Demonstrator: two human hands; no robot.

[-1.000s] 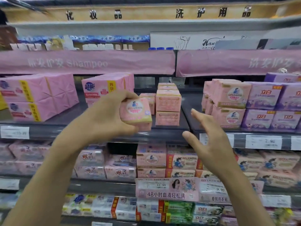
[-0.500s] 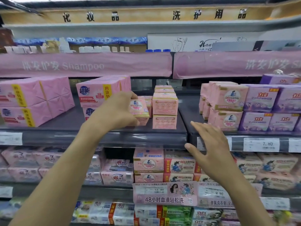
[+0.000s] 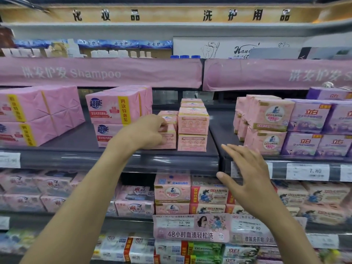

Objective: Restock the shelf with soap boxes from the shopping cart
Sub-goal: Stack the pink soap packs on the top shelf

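Left hand fingers curl round a pink soap box sitting on the dark shelf. Just right of the fingertips is a stack of matching boxes, and blue-logo pink packs crowd the knuckle side. Right hand is spread and holds nothing, with a price tag beyond its fingers. A pink Shampoo banner runs overhead.

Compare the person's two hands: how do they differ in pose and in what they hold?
The left hand grips a pink soap box on the shelf; the right hand holds nothing. The left hand is curled; the right hand is spread, fingers straight. Both are bare and raised in front of the shelving.
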